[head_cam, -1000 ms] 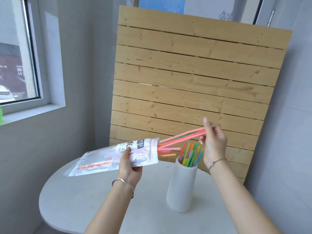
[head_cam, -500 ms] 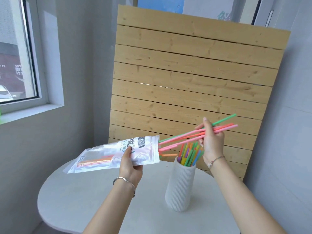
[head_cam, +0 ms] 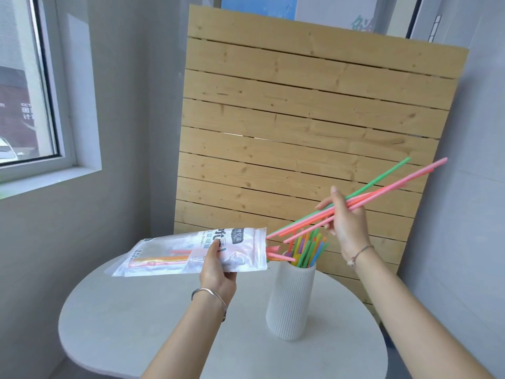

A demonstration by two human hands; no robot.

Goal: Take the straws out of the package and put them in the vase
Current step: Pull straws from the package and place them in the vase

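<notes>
**Pulling a bundle of straws clear of the package**

Holding a fan of straws point(head_cam: 382, 192), the right hand point(head_cam: 345, 222) pinches them between thumb and fingers above and just behind the vase point(head_cam: 291, 299). About five can be counted in this bundle: one green, the others pink and coral-orange. Their lower tips sit just outside the mouth of the package point(head_cam: 191, 255); their upper ends slant up to the right in front of the wooden slat panel point(head_cam: 314, 119).

The left hand point(head_cam: 217, 272) grips the one package from below, thumb on its face, holding it roughly level above the desk point(head_cam: 136, 324). It is a clear and white plastic pouch with Chinese characters and a small line reading "Straw"; the brand cannot be made out. A few straws remain inside, orange, yellow and pink, and two pink tips poke from the opening.

One white ribbed vase stands upright on the round grey desk, already holding many straws in green, blue, orange, yellow and purple. Each wrist wears one bracelet.
</notes>
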